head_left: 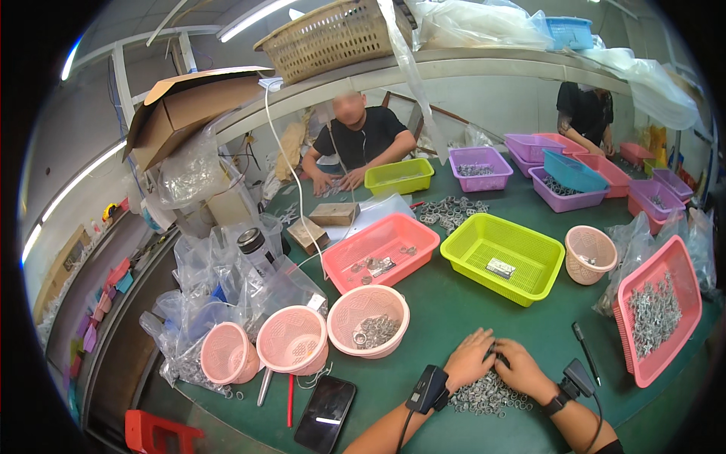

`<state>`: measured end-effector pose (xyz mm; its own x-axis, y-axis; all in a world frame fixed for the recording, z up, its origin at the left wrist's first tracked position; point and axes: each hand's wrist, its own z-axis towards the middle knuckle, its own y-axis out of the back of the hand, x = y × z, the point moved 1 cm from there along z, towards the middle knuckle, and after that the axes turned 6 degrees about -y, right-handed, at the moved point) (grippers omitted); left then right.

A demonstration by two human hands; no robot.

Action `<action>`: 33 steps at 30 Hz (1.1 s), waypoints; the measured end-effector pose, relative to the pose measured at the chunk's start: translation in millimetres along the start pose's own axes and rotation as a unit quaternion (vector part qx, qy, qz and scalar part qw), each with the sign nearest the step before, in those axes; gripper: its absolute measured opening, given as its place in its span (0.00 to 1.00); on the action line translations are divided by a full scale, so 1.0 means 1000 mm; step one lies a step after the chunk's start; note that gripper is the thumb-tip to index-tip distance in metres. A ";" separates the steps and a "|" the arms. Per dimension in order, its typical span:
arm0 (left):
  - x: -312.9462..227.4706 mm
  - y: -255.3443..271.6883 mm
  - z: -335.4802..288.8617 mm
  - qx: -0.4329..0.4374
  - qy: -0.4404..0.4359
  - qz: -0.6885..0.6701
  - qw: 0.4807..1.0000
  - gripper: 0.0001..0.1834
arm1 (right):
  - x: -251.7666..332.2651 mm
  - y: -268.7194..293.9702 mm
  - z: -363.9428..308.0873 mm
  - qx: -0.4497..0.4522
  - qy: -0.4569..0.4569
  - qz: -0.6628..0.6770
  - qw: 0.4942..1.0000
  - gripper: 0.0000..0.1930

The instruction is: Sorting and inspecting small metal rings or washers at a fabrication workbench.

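Pile of small silver-grey metal ring-shaped pieces (490,398): dull with bright glints, many with open centres, heaped loosely on the dark green tabletop (416,378), on the near side of the lime-green rectangular plastic basket (473,246).
Left hand (470,361): at the pile's far edge, fingers bent and close together.
Right hand (523,371): just beside the left, fingers curled inward; whether either hand's fingers grip a piece, I cannot tell.
Slim black pen (586,352): right of the lime-green basket, on its near side.
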<state>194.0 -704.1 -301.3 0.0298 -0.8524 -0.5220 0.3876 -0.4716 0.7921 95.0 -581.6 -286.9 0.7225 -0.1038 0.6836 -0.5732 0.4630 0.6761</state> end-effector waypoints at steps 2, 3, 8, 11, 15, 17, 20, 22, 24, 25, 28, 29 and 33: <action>-0.012 0.003 -0.008 0.054 -0.041 -0.036 0.997 0.22 | 0.009 0.014 -0.009 0.027 -0.045 0.063 0.997 0.12; -0.023 0.007 -0.015 0.047 -0.016 -0.069 0.996 0.21 | 0.008 0.015 -0.006 0.030 -0.045 0.066 0.996 0.12; -0.043 0.019 -0.040 0.120 -0.084 -0.033 0.989 0.23 | 0.011 0.018 -0.008 0.030 -0.036 -0.004 0.999 0.11; -0.052 0.032 -0.064 0.126 -0.118 0.025 0.985 0.23 | 0.031 0.019 -0.024 0.083 -0.016 -0.012 0.996 0.14; -0.055 0.038 -0.080 0.150 -0.100 0.069 0.981 0.24 | 0.052 0.031 -0.055 0.058 -0.022 -0.119 0.991 0.19; -0.053 0.037 -0.082 0.151 -0.094 0.063 0.982 0.24 | 0.050 0.029 -0.062 0.083 -0.046 -0.167 0.981 0.20; -0.052 0.037 -0.086 0.152 -0.088 0.065 0.982 0.24 | 0.040 0.022 -0.063 0.106 0.007 -0.075 0.992 0.23; -0.050 0.037 -0.091 0.150 -0.087 0.078 0.982 0.25 | 0.043 0.021 -0.064 0.104 0.002 -0.062 0.993 0.23; -0.054 0.041 -0.104 0.043 -0.091 0.083 0.991 0.09 | 0.063 0.029 -0.062 0.091 0.015 -0.095 0.991 0.21; -0.055 0.041 -0.109 0.041 -0.093 0.087 0.991 0.09 | 0.070 0.032 -0.068 0.088 0.019 -0.095 0.991 0.21; -0.069 0.046 -0.113 0.045 -0.063 0.100 0.992 0.15 | 0.074 0.032 -0.089 0.145 -0.042 -0.087 0.985 0.29; -0.074 0.045 -0.110 0.042 -0.066 0.104 0.992 0.15 | 0.067 0.029 -0.087 0.140 -0.038 -0.089 0.985 0.29; -0.093 0.036 -0.111 0.055 -0.085 0.045 0.994 0.18 | 0.063 0.023 -0.083 0.079 0.000 -0.113 0.990 0.26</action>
<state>307.0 -616.6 -259.0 -0.0995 -0.9137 -0.3940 0.2864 -0.4055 0.8681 159.8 -504.7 -251.2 0.8390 -0.1892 0.5102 -0.4506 0.2842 0.8463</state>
